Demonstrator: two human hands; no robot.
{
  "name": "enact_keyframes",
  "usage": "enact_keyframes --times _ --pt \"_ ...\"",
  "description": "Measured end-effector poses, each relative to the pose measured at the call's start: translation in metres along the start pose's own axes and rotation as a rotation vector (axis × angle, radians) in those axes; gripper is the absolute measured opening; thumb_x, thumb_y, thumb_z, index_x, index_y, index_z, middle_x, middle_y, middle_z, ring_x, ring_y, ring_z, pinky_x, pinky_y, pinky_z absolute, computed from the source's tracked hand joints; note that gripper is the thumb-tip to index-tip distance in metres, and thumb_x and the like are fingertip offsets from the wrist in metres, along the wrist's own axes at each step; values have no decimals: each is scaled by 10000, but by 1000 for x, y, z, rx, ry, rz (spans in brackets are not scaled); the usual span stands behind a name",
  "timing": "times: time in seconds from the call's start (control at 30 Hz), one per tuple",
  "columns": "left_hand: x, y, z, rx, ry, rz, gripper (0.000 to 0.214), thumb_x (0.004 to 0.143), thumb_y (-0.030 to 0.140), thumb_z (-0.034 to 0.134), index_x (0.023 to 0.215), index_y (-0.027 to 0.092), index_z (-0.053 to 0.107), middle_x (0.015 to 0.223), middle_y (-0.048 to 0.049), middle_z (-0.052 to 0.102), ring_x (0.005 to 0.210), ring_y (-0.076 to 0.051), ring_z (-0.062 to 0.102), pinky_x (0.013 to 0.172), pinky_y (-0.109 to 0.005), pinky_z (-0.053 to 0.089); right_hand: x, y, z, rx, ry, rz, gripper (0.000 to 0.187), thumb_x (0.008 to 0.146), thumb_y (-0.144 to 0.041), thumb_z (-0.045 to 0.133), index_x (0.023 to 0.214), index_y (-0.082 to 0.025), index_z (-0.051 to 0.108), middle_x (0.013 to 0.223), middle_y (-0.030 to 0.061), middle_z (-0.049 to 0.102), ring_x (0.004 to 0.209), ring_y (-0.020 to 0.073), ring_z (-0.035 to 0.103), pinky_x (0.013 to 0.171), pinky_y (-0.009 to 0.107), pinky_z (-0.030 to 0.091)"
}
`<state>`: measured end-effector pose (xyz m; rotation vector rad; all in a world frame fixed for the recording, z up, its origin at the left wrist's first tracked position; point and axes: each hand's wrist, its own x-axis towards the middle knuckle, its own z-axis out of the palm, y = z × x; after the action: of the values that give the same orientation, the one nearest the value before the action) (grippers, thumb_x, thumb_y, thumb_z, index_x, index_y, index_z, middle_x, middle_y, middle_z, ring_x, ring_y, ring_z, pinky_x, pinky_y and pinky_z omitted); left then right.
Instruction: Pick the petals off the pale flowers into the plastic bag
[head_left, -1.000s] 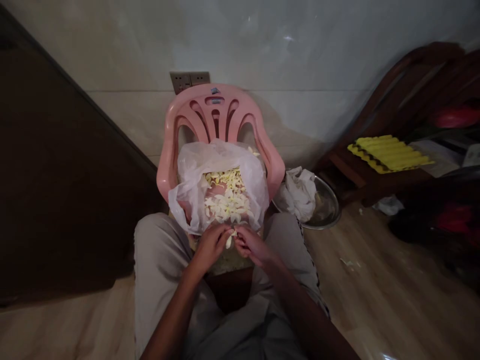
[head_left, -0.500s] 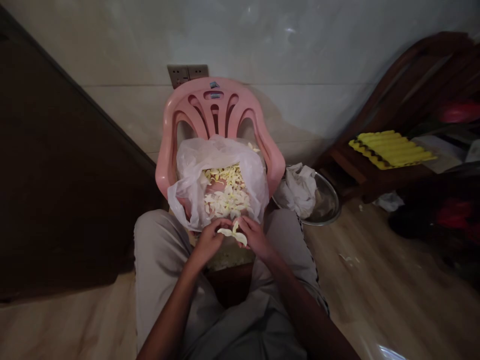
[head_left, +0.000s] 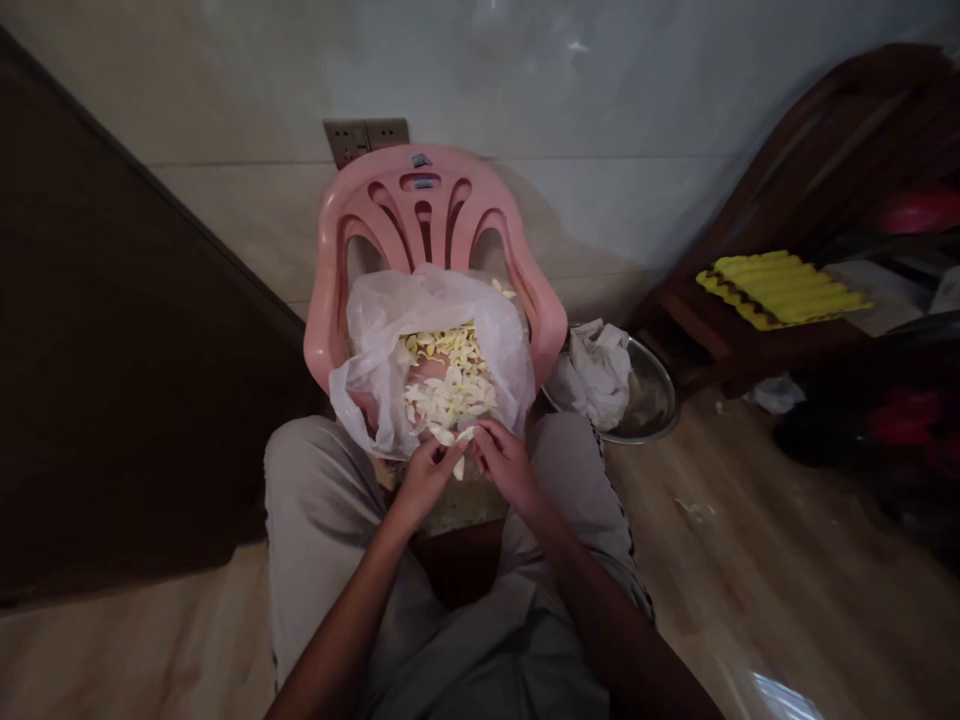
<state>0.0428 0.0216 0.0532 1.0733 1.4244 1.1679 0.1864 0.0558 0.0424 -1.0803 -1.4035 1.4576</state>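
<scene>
A pink plastic chair [head_left: 330,300] stands against the wall in front of my knees. On its seat lies a clear plastic bag [head_left: 375,340] spread open, holding several pale yellow petal-like pieces [head_left: 448,385]. My left hand [head_left: 424,478] and my right hand [head_left: 506,465] meet at the bag's near edge. Both pinch one pale piece [head_left: 459,450] between their fingertips, the left from below, the right from the side.
A metal bowl [head_left: 651,395] with a crumpled white bag [head_left: 596,372] sits on the wooden floor right of the chair. Dark wooden furniture with a yellow ridged object [head_left: 784,290] stands at far right. A dark panel [head_left: 112,380] is on the left. Wall sockets [head_left: 365,137] are behind the chair.
The pale piece was spread wide between my fingers half a second ago; now it is drawn together and lifted closer to the bag's edge. The view has tilted down slightly.
</scene>
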Motion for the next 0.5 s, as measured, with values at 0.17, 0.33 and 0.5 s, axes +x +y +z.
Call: enact_keyframes --times 0.17,0.33,0.5 --pt "-1 0 -2 5 -42 20 431 806 579 668 918 163 690 765 -6 675 709 -162 579 660 -250 453 1 2 -8 -143 -14 -39 354 949 -550 519 820 -225 573 584 -44 425 526 130 419 495 243 331" --pt "-2 -4 -5 93 -112 74 374 862 537 617 884 173 696 824 -18 713 799 -182 622 766 -267 473 4 1 -15 -149 -94 16 403 925 -553 545 706 -221 480 569 -61 360 519 110 392 474 225 299" --pt "-3 -4 -5 219 -223 233 269 939 423 564 921 200 714 927 -36 733 918 -203 647 898 -306 465 6 -4 -18 82 -263 265 382 869 -547 587 700 -220 487 510 -97 320 393 72 286 382 217 196"
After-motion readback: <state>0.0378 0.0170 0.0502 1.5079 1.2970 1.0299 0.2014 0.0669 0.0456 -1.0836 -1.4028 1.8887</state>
